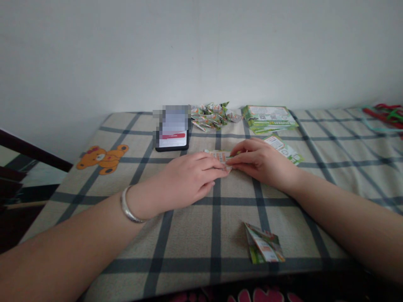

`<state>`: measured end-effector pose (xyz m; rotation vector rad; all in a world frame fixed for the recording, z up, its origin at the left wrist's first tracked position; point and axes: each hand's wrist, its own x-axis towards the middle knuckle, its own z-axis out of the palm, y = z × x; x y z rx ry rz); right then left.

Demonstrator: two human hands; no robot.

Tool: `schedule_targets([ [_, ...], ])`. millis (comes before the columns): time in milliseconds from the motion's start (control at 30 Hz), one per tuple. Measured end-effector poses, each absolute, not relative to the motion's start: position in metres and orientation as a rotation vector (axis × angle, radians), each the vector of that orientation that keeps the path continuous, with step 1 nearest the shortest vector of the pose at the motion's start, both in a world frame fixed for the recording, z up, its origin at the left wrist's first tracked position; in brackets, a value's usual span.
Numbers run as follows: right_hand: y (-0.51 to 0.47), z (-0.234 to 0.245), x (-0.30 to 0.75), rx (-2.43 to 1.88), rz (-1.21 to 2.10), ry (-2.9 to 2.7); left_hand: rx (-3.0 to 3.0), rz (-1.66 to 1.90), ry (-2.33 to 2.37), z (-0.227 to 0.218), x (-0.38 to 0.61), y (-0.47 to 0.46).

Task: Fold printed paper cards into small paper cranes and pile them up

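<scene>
A printed paper leaflet (219, 157), green, white and orange, lies folded on the table between my hands. My left hand (193, 176) rests on its near left part, fingers stretched out and flat; a silver bangle is on that wrist. The fingertips of my right hand (260, 159) pinch the leaflet's right edge, close to the left fingertips. Both hands cover much of the paper. Closer to me sits a folded leaflet piece (266, 245) with a raised fold. Partly behind my right hand is a flat loose leaflet (283, 149).
A checked cloth (189, 235) covers the table, which meets a white wall. Along the back are a phone (172, 140), a pile of folded paper pieces (212, 116) and a leaflet stack (267, 117). A bear sticker (102, 158) is left; red and green items (388, 115) lie far right.
</scene>
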<state>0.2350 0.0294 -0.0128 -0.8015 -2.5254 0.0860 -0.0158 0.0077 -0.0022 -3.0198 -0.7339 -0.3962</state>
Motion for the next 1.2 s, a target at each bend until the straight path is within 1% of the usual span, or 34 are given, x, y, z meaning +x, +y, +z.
schedule_targets([
  [233,0.028,-0.01,0.235,-0.892,0.16,-2.482,-2.987,-0.386,-0.711,-0.003,-0.017,0.008],
  [400,0.026,-0.008,0.236,-0.981,0.048,-2.459,-2.978,-0.398,-0.691,-0.003,-0.018,0.008],
  [567,0.028,-0.008,0.236,-0.874,0.021,-2.494,-2.994,-0.397,-0.695,-0.002,-0.017,0.007],
  [1000,0.024,-0.002,0.235,-0.923,-0.118,-2.582,-2.998,-0.389,-0.687,-0.002,-0.018,0.007],
  [1200,0.022,-0.002,0.233,-0.922,-0.127,-2.594,-2.97,-0.405,-0.676,-0.001,-0.016,0.006],
])
